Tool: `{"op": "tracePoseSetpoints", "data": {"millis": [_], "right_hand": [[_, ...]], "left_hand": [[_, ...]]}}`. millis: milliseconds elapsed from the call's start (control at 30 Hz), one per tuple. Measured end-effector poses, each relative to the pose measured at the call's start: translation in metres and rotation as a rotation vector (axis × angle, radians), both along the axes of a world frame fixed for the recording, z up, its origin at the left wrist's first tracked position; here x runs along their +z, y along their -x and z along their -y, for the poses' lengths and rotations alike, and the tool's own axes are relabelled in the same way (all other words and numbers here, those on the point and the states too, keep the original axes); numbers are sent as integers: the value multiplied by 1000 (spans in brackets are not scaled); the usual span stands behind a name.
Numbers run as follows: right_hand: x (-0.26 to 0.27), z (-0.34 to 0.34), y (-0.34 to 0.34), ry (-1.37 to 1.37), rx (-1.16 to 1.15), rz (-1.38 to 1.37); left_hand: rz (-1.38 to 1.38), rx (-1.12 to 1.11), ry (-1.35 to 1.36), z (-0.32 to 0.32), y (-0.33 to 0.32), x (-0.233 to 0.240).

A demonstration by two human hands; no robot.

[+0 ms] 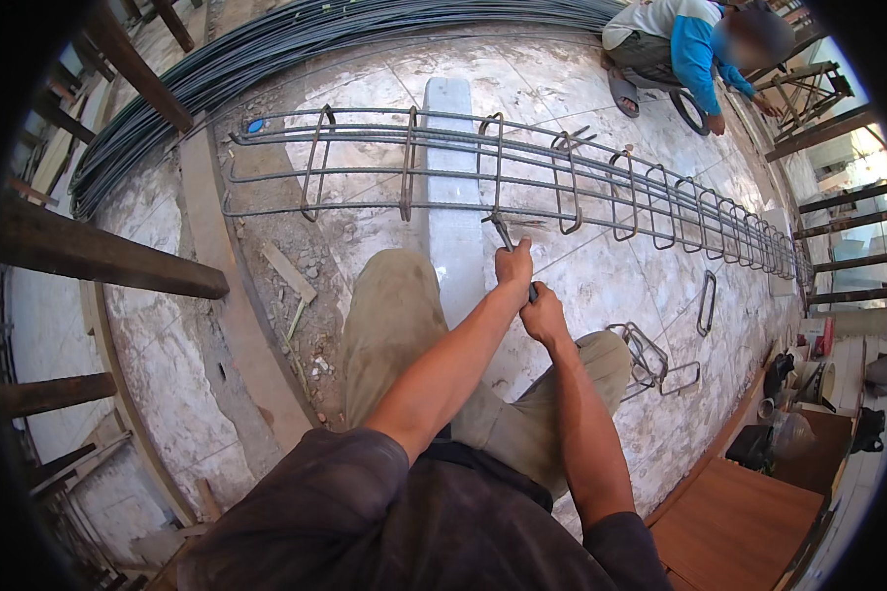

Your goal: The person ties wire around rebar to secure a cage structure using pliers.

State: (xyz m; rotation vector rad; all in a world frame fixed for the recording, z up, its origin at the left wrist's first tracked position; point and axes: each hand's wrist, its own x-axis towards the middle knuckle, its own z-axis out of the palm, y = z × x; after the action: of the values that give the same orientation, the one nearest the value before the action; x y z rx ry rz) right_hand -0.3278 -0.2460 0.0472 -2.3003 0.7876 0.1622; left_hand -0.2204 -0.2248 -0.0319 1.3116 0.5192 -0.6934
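A long rebar cage (451, 173) with rectangular stirrups lies across in front of me, its near end over a pale block (454, 251). My left hand (514, 263) grips one handle of a pair of pliers or nippers (501, 232), whose jaws touch the lower bar by the foot of a stirrup. Just below and to the right, my right hand (543, 314) is closed on the other dark handle. A small bunch of tie wire (528, 221) shows beside the jaws, partly against the floor. Whether the jaws hold wire cannot be told.
Loose stirrups (643, 358) lie right of my knee, another (706, 303) farther off. A rebar bundle (266, 48) runs along the back. Timber posts (111, 251) stand left. A co-worker (680, 52) crouches back right. A brown board (739, 517) and containers are lower right.
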Motion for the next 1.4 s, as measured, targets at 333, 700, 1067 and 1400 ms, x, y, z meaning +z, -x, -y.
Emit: {"op": "tracePoseSetpoints", "data": {"millis": [333, 700, 1067, 1400], "right_hand": [[-10, 5, 12, -244, -125, -52], [-22, -3, 18, -152, -167, 28], [1, -21, 12, -182, -209, -25], [35, 5, -1, -1014, -390, -199]], "left_hand": [[909, -11, -613, -32, -126, 100], [1027, -749, -828, 21, -206, 85], [1078, -582, -780, 17, -203, 66], [991, -719, -791, 4, -210, 67]]}}
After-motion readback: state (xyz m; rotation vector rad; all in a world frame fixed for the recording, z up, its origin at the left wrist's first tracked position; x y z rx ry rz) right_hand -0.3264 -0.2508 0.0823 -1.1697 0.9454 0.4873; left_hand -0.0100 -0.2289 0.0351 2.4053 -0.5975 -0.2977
